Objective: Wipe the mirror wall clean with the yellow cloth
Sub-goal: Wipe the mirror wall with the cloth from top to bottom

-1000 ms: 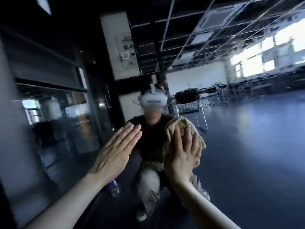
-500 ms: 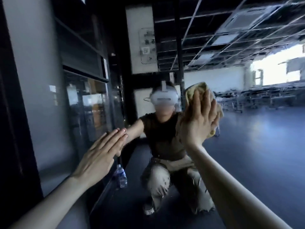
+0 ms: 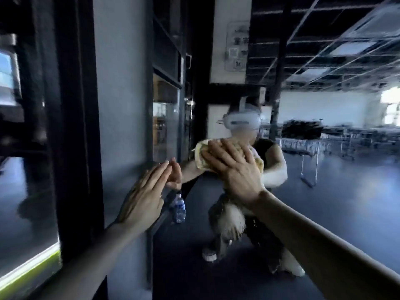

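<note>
A: Support surface?
B: Floor (image 3: 346,213). Dark, glossy, blue-grey, seen mostly as a reflection in the mirror wall (image 3: 324,126).
A: Directly on it?
B: Water bottle (image 3: 179,210), clear with a blue label, upright, at the wall base. Using that as landmark.
A: Right of bottle?
B: White shoe (image 3: 208,255) of a crouching person, near, lower in frame, sole flat on floor. Second foot further right, blurred.
A: Anything else?
B: Metal-legged tables (image 3: 309,167), well apart to the right of bottle and further back. Legs on floor. Tops too blurred to tell contents.
</note>
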